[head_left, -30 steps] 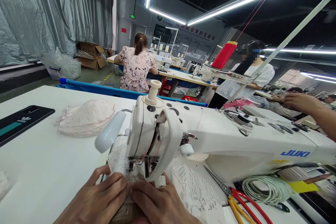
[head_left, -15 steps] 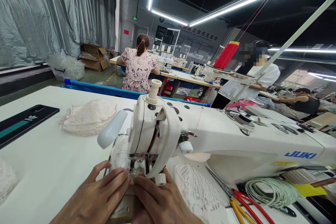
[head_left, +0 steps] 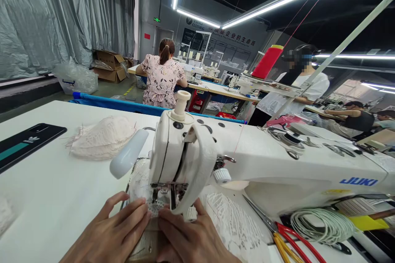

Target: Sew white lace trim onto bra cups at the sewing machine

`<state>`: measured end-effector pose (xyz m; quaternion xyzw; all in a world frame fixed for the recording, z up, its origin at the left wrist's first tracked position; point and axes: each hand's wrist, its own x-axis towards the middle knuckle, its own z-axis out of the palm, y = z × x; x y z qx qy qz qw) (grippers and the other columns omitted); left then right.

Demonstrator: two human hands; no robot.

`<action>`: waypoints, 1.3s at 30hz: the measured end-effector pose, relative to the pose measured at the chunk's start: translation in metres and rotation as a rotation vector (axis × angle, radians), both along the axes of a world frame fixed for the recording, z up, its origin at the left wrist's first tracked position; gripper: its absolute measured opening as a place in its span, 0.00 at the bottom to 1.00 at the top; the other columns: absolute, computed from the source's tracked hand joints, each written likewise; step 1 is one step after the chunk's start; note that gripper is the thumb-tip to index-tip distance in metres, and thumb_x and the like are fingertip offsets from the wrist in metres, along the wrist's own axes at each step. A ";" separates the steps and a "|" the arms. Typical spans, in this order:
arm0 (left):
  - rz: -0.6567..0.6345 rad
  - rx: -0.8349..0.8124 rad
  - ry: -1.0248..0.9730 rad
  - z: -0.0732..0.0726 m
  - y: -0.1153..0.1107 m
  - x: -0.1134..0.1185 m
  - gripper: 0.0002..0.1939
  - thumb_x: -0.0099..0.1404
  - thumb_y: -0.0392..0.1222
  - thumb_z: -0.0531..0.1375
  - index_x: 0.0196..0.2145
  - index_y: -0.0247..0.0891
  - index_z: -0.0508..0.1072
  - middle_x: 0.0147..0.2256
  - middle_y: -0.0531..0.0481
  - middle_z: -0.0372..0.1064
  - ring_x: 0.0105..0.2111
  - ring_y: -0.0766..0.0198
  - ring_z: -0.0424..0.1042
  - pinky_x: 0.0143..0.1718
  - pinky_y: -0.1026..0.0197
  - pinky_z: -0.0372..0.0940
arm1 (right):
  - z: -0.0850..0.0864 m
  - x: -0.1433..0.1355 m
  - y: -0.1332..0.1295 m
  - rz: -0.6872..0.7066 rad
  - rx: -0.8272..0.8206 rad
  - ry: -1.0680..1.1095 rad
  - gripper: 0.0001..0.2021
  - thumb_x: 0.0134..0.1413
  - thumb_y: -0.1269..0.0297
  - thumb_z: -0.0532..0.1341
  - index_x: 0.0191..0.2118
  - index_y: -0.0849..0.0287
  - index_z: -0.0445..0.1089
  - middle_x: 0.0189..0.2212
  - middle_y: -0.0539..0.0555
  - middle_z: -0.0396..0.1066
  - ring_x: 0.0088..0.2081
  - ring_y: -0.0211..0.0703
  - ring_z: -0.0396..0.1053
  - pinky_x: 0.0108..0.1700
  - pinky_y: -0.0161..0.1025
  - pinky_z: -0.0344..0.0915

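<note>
A white JUKI sewing machine [head_left: 265, 160] fills the middle of the head view. Under its needle and presser foot lies a strip of white lace fabric [head_left: 139, 183], which runs on behind the machine head. My left hand [head_left: 115, 226] presses its fingertips on the lace just left of the foot, fingers bent and close together. Right of it, my right hand [head_left: 193, 230] pinches the same lace close in front of the foot, partly behind the white guard. Both thumbs are hidden. Another white lace piece [head_left: 231, 222] lies right of my right hand.
A pale lace cup [head_left: 100, 137] and a black phone [head_left: 31, 141] lie on the left of the table [head_left: 77, 189]. Scissors [head_left: 277, 230] and a coil of pale green cord [head_left: 321, 224] sit at right. A red thread cone [head_left: 268, 62] stands behind. Co-workers are farther back.
The view has shifted slightly. Both hands stay at the presser foot, and a little more lace shows between the fingertips.
</note>
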<state>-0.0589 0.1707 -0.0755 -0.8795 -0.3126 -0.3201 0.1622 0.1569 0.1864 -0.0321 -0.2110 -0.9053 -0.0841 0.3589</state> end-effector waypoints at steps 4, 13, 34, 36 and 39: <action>0.015 -0.008 -0.043 -0.014 0.005 -0.004 0.14 0.72 0.39 0.48 0.48 0.38 0.70 0.39 0.52 0.72 0.45 0.65 0.67 0.64 0.51 0.35 | -0.003 0.001 0.001 -0.035 -0.015 -0.018 0.19 0.67 0.53 0.49 0.41 0.63 0.69 0.34 0.55 0.76 0.32 0.42 0.72 0.45 0.45 0.61; 0.003 -0.009 0.009 -0.001 0.021 -0.010 0.15 0.70 0.41 0.50 0.52 0.39 0.67 0.46 0.48 0.72 0.52 0.63 0.64 0.63 0.51 0.33 | -0.008 0.011 0.006 -0.134 -0.120 -0.073 0.10 0.61 0.57 0.59 0.42 0.59 0.66 0.36 0.53 0.74 0.38 0.44 0.70 0.55 0.48 0.53; 0.057 -0.483 -0.091 0.052 -0.085 -0.054 0.14 0.62 0.29 0.45 0.27 0.41 0.65 0.24 0.57 0.64 0.22 0.65 0.61 0.42 0.57 0.54 | 0.030 -0.062 -0.053 0.089 -0.280 -0.283 0.14 0.58 0.59 0.61 0.46 0.62 0.68 0.40 0.59 0.72 0.41 0.49 0.67 0.45 0.46 0.58; 0.212 -0.823 -0.194 0.067 -0.114 -0.056 0.10 0.66 0.41 0.50 0.30 0.43 0.69 0.28 0.57 0.66 0.21 0.66 0.59 0.38 0.60 0.57 | 0.035 -0.068 -0.061 0.139 -0.526 -0.314 0.02 0.56 0.68 0.63 0.35 0.60 0.72 0.30 0.52 0.73 0.34 0.43 0.67 0.43 0.42 0.59; 0.384 -1.248 -0.503 0.080 -0.151 -0.058 0.18 0.51 0.54 0.66 0.39 0.48 0.74 0.36 0.57 0.69 0.31 0.62 0.66 0.36 0.64 0.59 | 0.047 -0.059 -0.078 0.318 -1.175 -0.167 0.08 0.53 0.61 0.66 0.29 0.61 0.73 0.23 0.48 0.69 0.27 0.35 0.65 0.32 0.32 0.60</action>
